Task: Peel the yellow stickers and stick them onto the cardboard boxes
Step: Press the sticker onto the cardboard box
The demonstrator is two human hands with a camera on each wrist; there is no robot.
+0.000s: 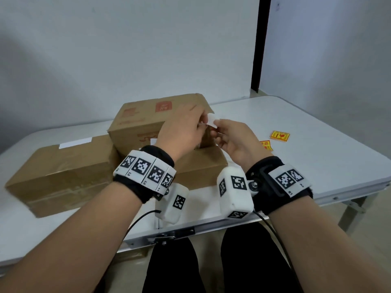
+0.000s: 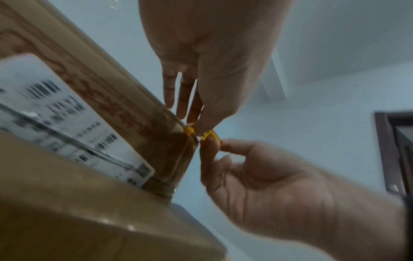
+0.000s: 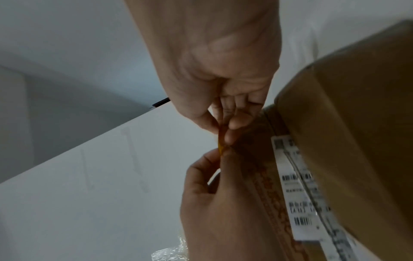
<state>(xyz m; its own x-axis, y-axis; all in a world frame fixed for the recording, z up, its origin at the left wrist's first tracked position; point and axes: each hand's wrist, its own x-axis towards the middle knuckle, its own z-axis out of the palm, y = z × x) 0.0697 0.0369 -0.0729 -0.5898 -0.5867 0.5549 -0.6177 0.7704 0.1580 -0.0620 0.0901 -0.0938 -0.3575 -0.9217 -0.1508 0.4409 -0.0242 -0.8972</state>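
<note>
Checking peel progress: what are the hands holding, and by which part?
Both hands pinch one yellow sticker at its edge: left hand and right hand, fingertip grip, above the boxes.

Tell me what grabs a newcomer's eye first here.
Both hands meet mid-frame: the left hand and right hand pinch one sticker, white backing up, over the boxes. More yellow stickers lie on the table to the right.

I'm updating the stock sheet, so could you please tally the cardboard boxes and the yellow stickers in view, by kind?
Brown cardboard boxes: 3 (left, rear upper, front lower)
Yellow printed stickers: 3 (two on the white table, one pinched between both hands)
Total: 6
</note>
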